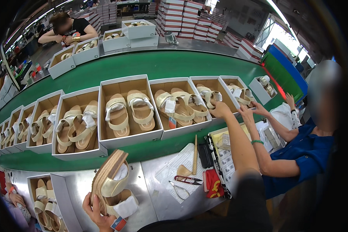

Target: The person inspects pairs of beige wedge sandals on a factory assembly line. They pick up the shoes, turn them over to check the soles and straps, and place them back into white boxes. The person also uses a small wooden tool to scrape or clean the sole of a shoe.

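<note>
The left hand point(98, 215) is gripping a wedge sandal point(114, 185) low on its sole, seemingly tilting it for viewing; its long axis is running up and rightward from those fingers, sole facing left. The right hand point(221, 111) is reaching to a shoebox point(216, 82), its fingertips' hold unclear.

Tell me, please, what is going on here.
The person's left grip holds a pale-gold sandal with a thick tan sole over a silver metal table. The right grip is at an open white cardboard box with similar sandals on a long green surface. To the right, a co-worker in a blue shirt reaches to the next box.
</note>
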{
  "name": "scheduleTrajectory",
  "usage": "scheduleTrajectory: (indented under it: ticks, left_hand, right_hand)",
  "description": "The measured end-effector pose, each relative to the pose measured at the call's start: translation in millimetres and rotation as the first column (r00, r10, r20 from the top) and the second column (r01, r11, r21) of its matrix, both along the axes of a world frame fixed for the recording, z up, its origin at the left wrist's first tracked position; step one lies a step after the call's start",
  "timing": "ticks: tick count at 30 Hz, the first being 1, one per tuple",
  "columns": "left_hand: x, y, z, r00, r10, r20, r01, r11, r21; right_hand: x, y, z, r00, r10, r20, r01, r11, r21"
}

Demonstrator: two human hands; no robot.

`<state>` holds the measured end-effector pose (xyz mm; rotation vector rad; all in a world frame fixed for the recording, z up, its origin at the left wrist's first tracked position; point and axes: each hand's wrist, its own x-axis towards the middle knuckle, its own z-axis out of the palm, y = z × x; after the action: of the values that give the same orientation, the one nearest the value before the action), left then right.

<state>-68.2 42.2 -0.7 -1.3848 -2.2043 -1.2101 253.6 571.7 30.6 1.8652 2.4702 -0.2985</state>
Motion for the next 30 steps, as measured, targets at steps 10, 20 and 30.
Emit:
scheduleTrajectory:
  ticks: [10, 20, 30]
  left_hand:
    - [-9, -18, -33, 0.975, 0.053, 0.216, -0.073, 0.994, 0.084]
    - [29, 29, -4, 0.154, -0.356, 0.922, 0.025, 0.934, 0.357]
    - [67, 18, 16, -0.988, -0.086, -0.131, -0.148, 0.789, 0.596]
  right_hand:
    - [66, 35, 2, 0.95, -0.133, -0.284, 0.045, 0.955, -0.295]
    - [-1, -65, 71, 0.974, 0.198, -0.11, -0.103, 0.821, 0.562]
    - [-103, -246, 17, 0.106, 0.994, 0.023, -0.474, 0.03, 0.88]
